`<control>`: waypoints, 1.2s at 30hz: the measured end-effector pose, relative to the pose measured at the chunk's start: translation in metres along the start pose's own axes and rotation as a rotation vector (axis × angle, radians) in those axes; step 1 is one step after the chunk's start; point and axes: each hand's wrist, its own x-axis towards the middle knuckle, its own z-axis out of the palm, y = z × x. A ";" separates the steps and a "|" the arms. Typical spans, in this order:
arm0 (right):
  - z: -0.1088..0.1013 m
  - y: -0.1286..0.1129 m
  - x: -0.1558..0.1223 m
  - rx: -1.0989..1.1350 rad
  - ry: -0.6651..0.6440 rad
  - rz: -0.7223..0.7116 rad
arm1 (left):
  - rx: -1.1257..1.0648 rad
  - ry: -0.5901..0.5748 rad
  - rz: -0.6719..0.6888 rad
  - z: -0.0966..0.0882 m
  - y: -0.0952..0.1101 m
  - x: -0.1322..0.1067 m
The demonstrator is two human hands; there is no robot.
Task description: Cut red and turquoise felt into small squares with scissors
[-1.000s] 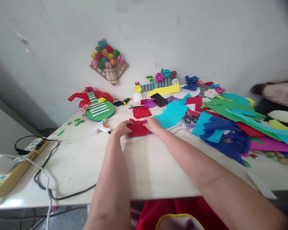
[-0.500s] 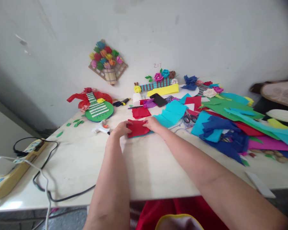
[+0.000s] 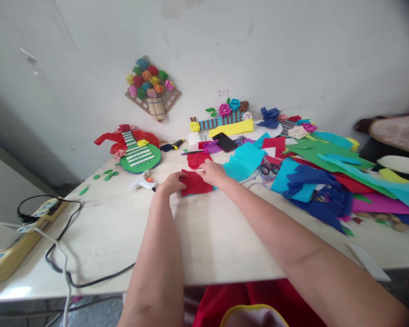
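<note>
A red piece of crepe paper [image 3: 196, 183] lies on the table before me, with a thin blue edge showing under it. My left hand [image 3: 173, 182] is closed at its left edge, thumb and fingertips on the paper. At the upper right edge my right hand [image 3: 214, 172] has its fingers bent and pressed together on the paper; the exact grip is small in view. Just behind is another red piece [image 3: 196, 159]. A wrinkled cyan crepe paper sheet [image 3: 245, 161] spreads to the right of my right hand.
A white glue gun [image 3: 143, 181] and a green paper guitar [image 3: 143, 156] lie to the left. Scissors [image 3: 270, 167], a black phone [image 3: 225, 142] and heaped coloured paper [image 3: 341, 159] are on the right. A power strip [image 3: 30, 236] with cables occupies the left edge.
My right hand has shifted slightly up and left along the red paper's upper edge, uncovering its right corner. My left hand stays in place.
</note>
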 end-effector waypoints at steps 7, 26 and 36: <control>0.025 -0.026 -0.012 0.040 -0.284 -0.186 | 0.004 -0.047 0.007 0.001 -0.003 0.002; 0.023 -0.027 -0.014 0.001 -0.440 -0.165 | -0.337 0.135 -0.210 0.006 -0.005 -0.001; 0.029 -0.024 -0.013 0.027 -0.418 -0.181 | -0.093 0.367 -0.318 0.018 -0.005 0.010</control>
